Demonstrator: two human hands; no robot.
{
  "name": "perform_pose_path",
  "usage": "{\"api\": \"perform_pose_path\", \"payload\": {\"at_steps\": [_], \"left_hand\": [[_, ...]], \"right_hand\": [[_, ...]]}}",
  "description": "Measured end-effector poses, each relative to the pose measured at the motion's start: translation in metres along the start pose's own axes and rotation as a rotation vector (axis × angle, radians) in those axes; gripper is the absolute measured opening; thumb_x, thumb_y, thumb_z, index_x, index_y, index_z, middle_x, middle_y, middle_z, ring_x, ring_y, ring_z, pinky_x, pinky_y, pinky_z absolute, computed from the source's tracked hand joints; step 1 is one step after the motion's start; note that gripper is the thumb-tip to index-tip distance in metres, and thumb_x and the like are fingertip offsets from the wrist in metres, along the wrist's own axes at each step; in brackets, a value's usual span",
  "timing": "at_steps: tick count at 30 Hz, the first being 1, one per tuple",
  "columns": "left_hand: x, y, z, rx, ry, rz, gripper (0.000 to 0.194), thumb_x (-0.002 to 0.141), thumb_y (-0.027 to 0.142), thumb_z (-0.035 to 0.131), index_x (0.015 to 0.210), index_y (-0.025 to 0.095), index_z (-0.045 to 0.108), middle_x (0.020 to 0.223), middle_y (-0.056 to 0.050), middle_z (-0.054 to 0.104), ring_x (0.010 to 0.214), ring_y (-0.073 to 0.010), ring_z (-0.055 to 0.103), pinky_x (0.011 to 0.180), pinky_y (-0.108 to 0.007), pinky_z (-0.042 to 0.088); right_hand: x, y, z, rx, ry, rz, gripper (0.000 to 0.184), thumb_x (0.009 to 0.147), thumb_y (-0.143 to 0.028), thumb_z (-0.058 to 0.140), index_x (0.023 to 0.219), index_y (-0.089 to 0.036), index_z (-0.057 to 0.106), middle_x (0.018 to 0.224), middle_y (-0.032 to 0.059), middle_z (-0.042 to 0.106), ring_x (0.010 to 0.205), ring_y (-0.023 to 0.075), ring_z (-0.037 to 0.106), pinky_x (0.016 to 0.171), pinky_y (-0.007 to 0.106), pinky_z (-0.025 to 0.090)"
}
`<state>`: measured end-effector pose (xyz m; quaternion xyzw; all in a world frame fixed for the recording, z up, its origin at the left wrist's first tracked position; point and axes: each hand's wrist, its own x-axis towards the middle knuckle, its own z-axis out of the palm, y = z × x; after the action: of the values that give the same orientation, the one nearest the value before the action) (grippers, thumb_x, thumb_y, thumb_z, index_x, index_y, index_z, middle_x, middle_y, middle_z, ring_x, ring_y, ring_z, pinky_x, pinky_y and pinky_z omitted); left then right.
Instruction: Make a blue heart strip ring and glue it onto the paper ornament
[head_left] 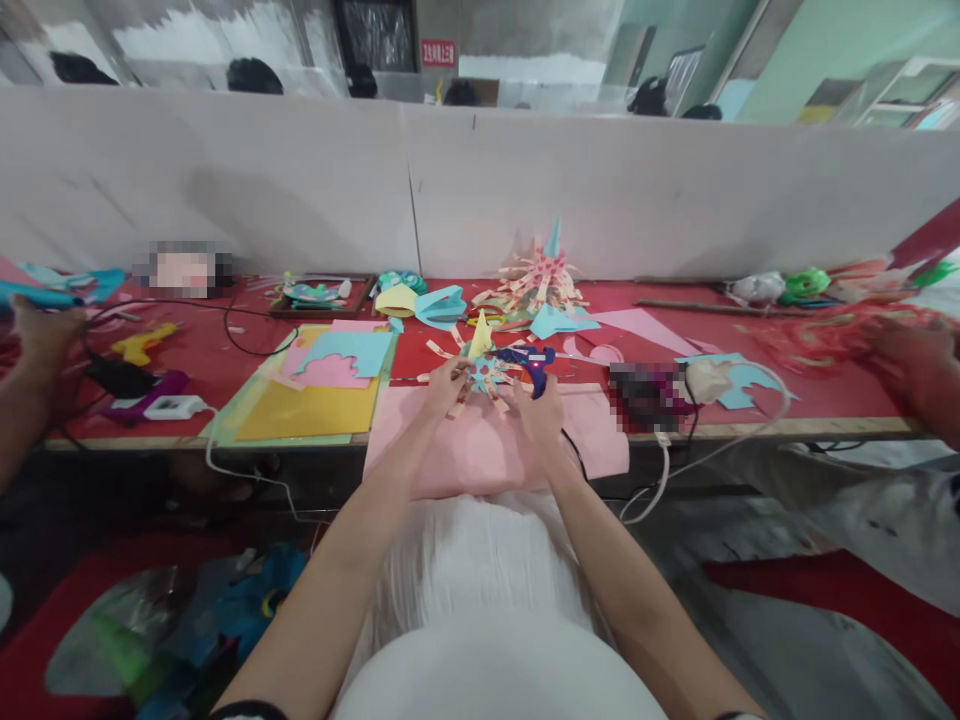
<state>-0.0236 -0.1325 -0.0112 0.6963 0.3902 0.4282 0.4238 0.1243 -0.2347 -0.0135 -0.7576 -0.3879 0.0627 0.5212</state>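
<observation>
My right hand is wrapped round a dark blue hot glue gun, its nozzle pointing left. The nozzle tip is close to a paper craft with a light blue middle, pale strips spreading outward and a yellow paper cone on top. With its fingers closed, my left hand grips the left side of this craft. Whether the nozzle touches the paper I cannot tell. Under both hands lies a pink sheet, hanging over the table's front edge.
A finished-looking pink paper craft with a blue cone stands behind. Coloured paper sheets lie left, near a yellow glue gun. A power strip and cables lie along the edge. Other people's hands work at both sides.
</observation>
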Motion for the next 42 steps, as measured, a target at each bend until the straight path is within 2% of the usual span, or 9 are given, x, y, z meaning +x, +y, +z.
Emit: {"api": "perform_pose_path", "payload": {"at_steps": [5, 8, 13, 21, 24, 29, 32, 36, 42], "left_hand": [[0.001, 0.001, 0.002, -0.045, -0.04, -0.044, 0.019, 0.077, 0.02, 0.047, 0.089, 0.016, 0.062, 0.056, 0.003, 0.054, 0.042, -0.008, 0.048, 0.042, -0.019, 0.036], [0.002, 0.002, 0.003, -0.004, -0.039, -0.046, 0.019, 0.077, 0.022, 0.05, 0.088, 0.017, 0.063, 0.054, 0.003, 0.054, 0.042, -0.0076, 0.047, 0.043, -0.018, 0.037], [0.003, 0.002, 0.001, 0.039, -0.007, -0.015, 0.016, 0.071, 0.023, 0.056, 0.084, 0.018, 0.064, 0.065, 0.001, 0.062, 0.052, -0.0095, 0.054, 0.048, -0.019, 0.041], [0.002, 0.01, 0.001, -0.004, 0.037, -0.071, 0.011, 0.066, 0.021, 0.06, 0.076, 0.018, 0.061, 0.064, 0.001, 0.063, 0.045, -0.0092, 0.05, 0.044, -0.021, 0.04], [0.001, 0.013, 0.001, -0.001, 0.043, -0.061, 0.016, 0.064, 0.017, 0.06, 0.081, 0.018, 0.062, 0.066, 0.001, 0.064, 0.046, -0.009, 0.05, 0.043, -0.021, 0.041], [0.002, 0.009, 0.001, -0.008, 0.046, -0.033, 0.03, 0.067, 0.019, 0.061, 0.097, 0.019, 0.063, 0.086, -0.003, 0.069, 0.056, -0.0101, 0.058, 0.047, -0.02, 0.045], [0.002, 0.009, 0.0, 0.018, 0.057, -0.055, 0.031, 0.067, 0.016, 0.06, 0.098, 0.018, 0.064, 0.087, -0.004, 0.069, 0.056, -0.0093, 0.057, 0.047, -0.019, 0.045], [0.0, 0.014, -0.001, -0.01, 0.021, -0.103, 0.036, 0.068, 0.013, 0.058, 0.102, 0.018, 0.065, 0.084, -0.003, 0.069, 0.052, -0.0083, 0.055, 0.046, -0.019, 0.044], [0.001, 0.01, -0.001, 0.015, 0.033, -0.079, 0.035, 0.064, 0.009, 0.057, 0.097, 0.018, 0.067, 0.088, -0.005, 0.069, 0.058, -0.0106, 0.059, 0.048, -0.02, 0.046]], "right_hand": [[0.0, -0.002, -0.001, -0.026, 0.005, 0.004, 0.057, 0.074, -0.055, 0.053, 0.113, -0.015, 0.053, 0.1, 0.0139, 0.065, 0.089, 0.0274, 0.06, 0.078, 0.037, 0.042], [0.0, 0.0, -0.001, -0.011, 0.008, -0.004, 0.06, 0.073, -0.057, 0.053, 0.116, -0.015, 0.052, 0.102, 0.0147, 0.064, 0.09, 0.0277, 0.059, 0.078, 0.037, 0.042], [0.0, 0.003, 0.0, -0.004, -0.011, -0.018, 0.061, 0.073, -0.057, 0.053, 0.118, -0.015, 0.051, 0.105, 0.0146, 0.064, 0.093, 0.028, 0.059, 0.079, 0.038, 0.042], [-0.002, 0.0, -0.001, 0.002, -0.027, -0.015, 0.058, 0.074, -0.056, 0.053, 0.117, -0.015, 0.052, 0.103, 0.0138, 0.064, 0.092, 0.0273, 0.06, 0.078, 0.037, 0.042], [-0.003, 0.0, -0.002, -0.001, -0.028, -0.024, 0.059, 0.074, -0.057, 0.053, 0.115, -0.014, 0.052, 0.103, 0.0143, 0.064, 0.091, 0.0274, 0.06, 0.077, 0.036, 0.042], [-0.004, 0.0, -0.002, 0.012, -0.027, -0.021, 0.057, 0.074, -0.055, 0.053, 0.115, -0.015, 0.052, 0.1, 0.0134, 0.064, 0.09, 0.0274, 0.06, 0.077, 0.037, 0.042], [-0.004, 0.001, -0.001, 0.025, -0.022, -0.032, 0.053, 0.075, -0.053, 0.052, 0.113, -0.016, 0.053, 0.103, 0.0131, 0.064, 0.093, 0.0276, 0.059, 0.08, 0.038, 0.041], [-0.004, 0.001, 0.0, 0.02, -0.026, -0.02, 0.057, 0.075, -0.051, 0.053, 0.119, -0.015, 0.05, 0.109, 0.0152, 0.062, 0.099, 0.0289, 0.057, 0.084, 0.04, 0.041], [-0.003, 0.002, 0.001, 0.033, -0.034, -0.015, 0.056, 0.076, -0.051, 0.053, 0.12, -0.016, 0.05, 0.112, 0.0147, 0.062, 0.1, 0.0286, 0.057, 0.085, 0.041, 0.041]]}}
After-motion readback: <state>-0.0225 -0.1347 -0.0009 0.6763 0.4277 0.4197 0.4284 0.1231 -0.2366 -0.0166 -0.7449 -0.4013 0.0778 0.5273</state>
